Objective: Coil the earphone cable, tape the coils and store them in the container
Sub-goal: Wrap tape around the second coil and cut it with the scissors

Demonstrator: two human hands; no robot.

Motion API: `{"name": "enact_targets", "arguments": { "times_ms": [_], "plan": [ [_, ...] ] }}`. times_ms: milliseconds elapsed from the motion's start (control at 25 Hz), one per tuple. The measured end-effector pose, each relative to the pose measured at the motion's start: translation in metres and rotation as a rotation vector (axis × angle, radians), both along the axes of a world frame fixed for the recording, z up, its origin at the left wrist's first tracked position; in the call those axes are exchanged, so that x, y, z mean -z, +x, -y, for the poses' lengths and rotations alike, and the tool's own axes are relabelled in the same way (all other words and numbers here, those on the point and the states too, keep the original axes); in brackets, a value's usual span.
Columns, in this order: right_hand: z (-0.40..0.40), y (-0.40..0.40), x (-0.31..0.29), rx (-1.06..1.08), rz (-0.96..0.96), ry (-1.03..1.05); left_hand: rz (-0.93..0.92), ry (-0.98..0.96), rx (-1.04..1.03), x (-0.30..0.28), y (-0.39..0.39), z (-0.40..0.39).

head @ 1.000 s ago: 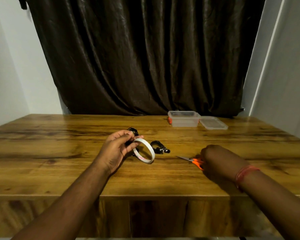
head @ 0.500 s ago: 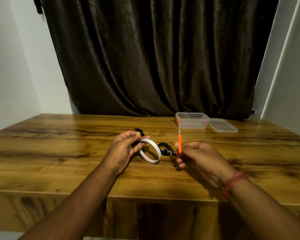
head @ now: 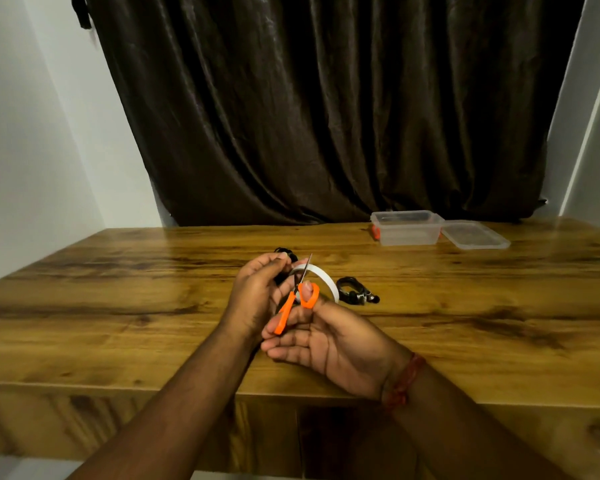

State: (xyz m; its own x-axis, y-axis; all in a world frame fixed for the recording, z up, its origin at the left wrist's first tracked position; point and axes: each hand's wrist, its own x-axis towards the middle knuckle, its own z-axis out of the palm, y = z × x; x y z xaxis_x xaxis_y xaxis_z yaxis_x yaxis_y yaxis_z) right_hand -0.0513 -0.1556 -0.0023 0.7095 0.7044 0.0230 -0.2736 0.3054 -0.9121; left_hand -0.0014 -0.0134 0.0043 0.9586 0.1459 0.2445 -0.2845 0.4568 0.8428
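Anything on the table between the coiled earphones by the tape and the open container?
Head view: nothing. Only bare table lies between the coiled earphones and the container.

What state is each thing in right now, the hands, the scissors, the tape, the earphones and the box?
left hand: holds the tape roll upright on the table.
right hand: thumb through a loop of the orange scissors, blades up by the tape.
coiled earphone: lying on the table, untouched.
second earphone: mostly hidden behind the left hand.
container: open.
lid: off, lying beside it.
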Motion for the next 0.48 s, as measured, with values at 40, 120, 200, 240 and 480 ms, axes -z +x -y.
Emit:
{"name": "enact_targets", "arguments": {
  "times_ms": [40, 120, 200, 240, 480],
  "plan": [
    [-0.0008, 0.001, 0.0003, 0.002, -0.004, 0.008, -0.001, 0.003, 0.016, -0.0006, -0.001, 0.0],
    [-0.0023, 0.0019, 0.0015, 0.011, -0.01, 0.023, -0.01, 0.018, 0.038, -0.0017, -0.0025, 0.0],
    [-0.0031, 0.0027, 0.0031, 0.039, -0.01, 0.036, -0.024, 0.031, 0.039, -0.0031, -0.0042, -0.0006],
    [-0.0028, 0.0034, 0.0039, 0.052, -0.011, 0.042, -0.03, 0.034, 0.037, -0.0032, -0.0045, -0.0008],
    [0.0003, 0.001, 0.0065, 0.03, -0.019, 0.075, -0.038, 0.03, 0.04, -0.0021, -0.0049, -0.0016]
  ]
}}
